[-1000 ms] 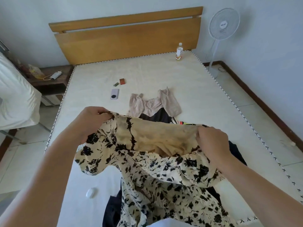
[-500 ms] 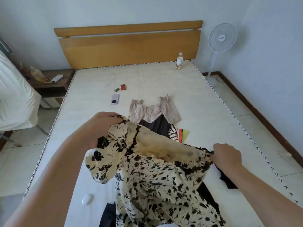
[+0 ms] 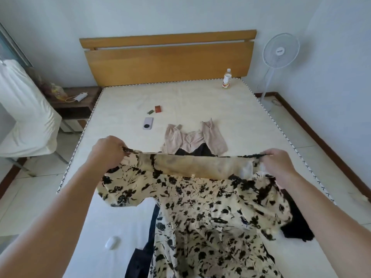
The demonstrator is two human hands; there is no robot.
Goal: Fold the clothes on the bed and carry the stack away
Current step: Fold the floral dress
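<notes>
1. Behind the bed (image 3: 200, 101) stands a wooden headboard (image 3: 168, 61).
2. Left hand (image 3: 107, 152) and right hand (image 3: 278, 164) pinch the floral dress (image 3: 200, 207) with curled fingers.
3. It hangs stretched above the mattress, over dark clothes (image 3: 297, 227).

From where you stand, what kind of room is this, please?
Most likely a bedroom at home: a bare mattress with a wooden headboard, a bedside table on its left, and a standing fan by the wall.
</notes>
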